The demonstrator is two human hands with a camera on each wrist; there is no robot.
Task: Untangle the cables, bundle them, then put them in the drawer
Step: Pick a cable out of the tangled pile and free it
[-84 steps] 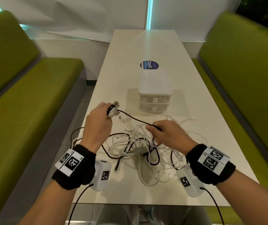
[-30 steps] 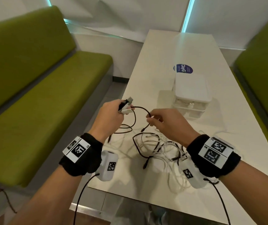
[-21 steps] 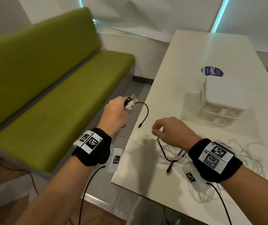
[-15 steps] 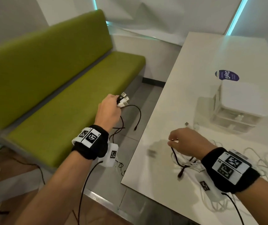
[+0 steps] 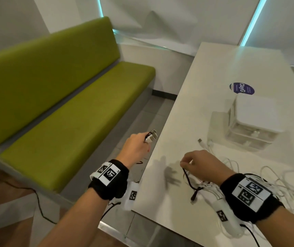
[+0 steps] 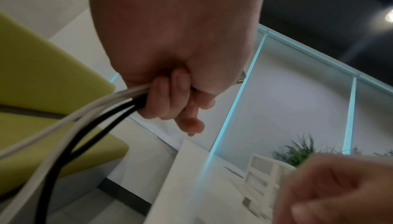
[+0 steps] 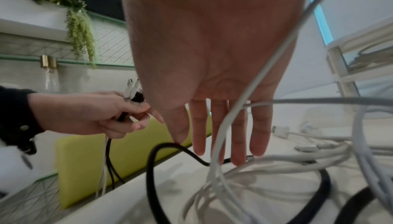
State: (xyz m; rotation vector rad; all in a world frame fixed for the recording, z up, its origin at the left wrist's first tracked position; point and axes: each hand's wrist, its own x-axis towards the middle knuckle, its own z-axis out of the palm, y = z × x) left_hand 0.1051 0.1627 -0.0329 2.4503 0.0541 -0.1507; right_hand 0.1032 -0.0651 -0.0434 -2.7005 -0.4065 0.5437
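Note:
My left hand (image 5: 136,147) is off the table's left edge, over the floor, and grips the plug ends (image 5: 151,136) of several black and white cables. Their lengths (image 6: 85,118) hang below the fist (image 6: 170,93). My right hand (image 5: 196,163) hovers low over the table. Its thumb and forefinger pinch a loop of a black cable (image 5: 187,179), while the other fingers (image 7: 259,135) point straight down. That black cable (image 7: 153,168) runs into the tangle of white cables (image 5: 276,182) lying to the right. The small white drawer unit (image 5: 256,122) stands beyond with its drawers pushed in.
The white table (image 5: 205,86) carries a round blue sticker (image 5: 242,88) behind the drawer unit. A green bench (image 5: 71,113) runs along the left, with a strip of grey floor between it and the table. A loose white plug (image 5: 200,140) lies near the drawers.
The view has swung left. My left hand carried its bundle out past the table edge. My right hand let go of one black cable, dropped to the pile and pinched another black cable.

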